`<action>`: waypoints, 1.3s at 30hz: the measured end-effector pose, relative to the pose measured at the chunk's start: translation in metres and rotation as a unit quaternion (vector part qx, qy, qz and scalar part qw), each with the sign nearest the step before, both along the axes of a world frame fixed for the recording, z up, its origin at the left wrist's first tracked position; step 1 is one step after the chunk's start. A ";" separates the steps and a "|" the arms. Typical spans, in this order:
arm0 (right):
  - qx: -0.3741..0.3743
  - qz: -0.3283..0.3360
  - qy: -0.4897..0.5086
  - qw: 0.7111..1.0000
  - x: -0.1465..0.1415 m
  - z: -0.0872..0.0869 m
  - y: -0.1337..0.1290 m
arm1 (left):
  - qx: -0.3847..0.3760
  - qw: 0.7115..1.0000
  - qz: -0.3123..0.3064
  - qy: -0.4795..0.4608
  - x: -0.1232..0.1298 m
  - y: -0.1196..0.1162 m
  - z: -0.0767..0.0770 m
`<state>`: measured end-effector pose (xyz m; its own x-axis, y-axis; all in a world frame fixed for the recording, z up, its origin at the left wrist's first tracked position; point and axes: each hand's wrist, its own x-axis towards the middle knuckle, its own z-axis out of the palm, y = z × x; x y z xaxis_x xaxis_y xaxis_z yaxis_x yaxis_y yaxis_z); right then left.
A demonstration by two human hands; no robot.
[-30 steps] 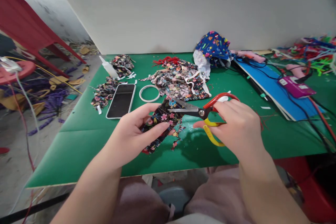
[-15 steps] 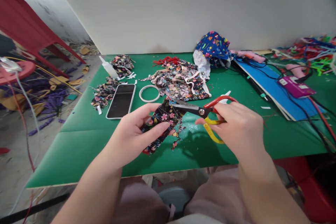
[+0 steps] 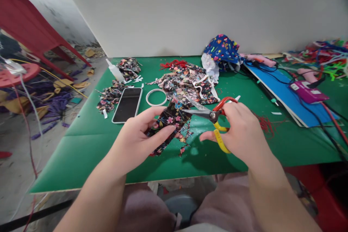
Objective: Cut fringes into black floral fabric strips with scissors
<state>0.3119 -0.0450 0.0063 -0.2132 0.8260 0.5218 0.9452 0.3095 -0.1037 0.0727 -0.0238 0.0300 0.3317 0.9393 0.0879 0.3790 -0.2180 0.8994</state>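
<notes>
Between thumb and fingers, my left hand grips a piece of black floral fabric above the table. My right hand holds scissors with one red and one yellow handle loop. The blades are apart and point left at the upper right edge of the fabric. A thin floral strip hangs below the blades, beside the held piece. Behind my hands lies a crumpled heap of floral cloth with white edging. A ring of white tape lies just beyond my left hand.
On the green table are a phone, a white squeeze bottle, floral scraps and a blue patterned cloth. At right are a blue folder, a purple box, cords and red threads.
The scissor blades have opened wider, and my right hand has shifted slightly. My left hand keeps its hold on the fabric. The whole view has moved a little.
</notes>
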 end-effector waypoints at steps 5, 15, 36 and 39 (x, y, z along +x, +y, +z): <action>-0.002 -0.019 -0.036 0.999 -0.001 -0.004 0.001 | 0.001 1.000 0.001 0.018 0.001 0.000 -0.004; 0.046 -0.027 -0.051 0.997 -0.005 -0.003 0.002 | -0.047 0.999 -0.027 -0.007 0.004 0.000 -0.006; 0.054 -0.056 -0.071 0.994 -0.005 -0.005 0.000 | -0.062 0.997 -0.027 -0.021 0.006 0.000 -0.005; 0.057 -0.060 -0.080 0.993 -0.004 -0.005 -0.001 | -0.062 0.997 -0.032 -0.022 0.007 0.000 -0.005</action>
<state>0.3076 -0.0460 0.0012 -0.2049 0.7883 0.5802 0.9775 0.1946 0.0808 0.0796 -0.0240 0.0255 0.3896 0.9209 -0.0122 0.3284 -0.1265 0.9360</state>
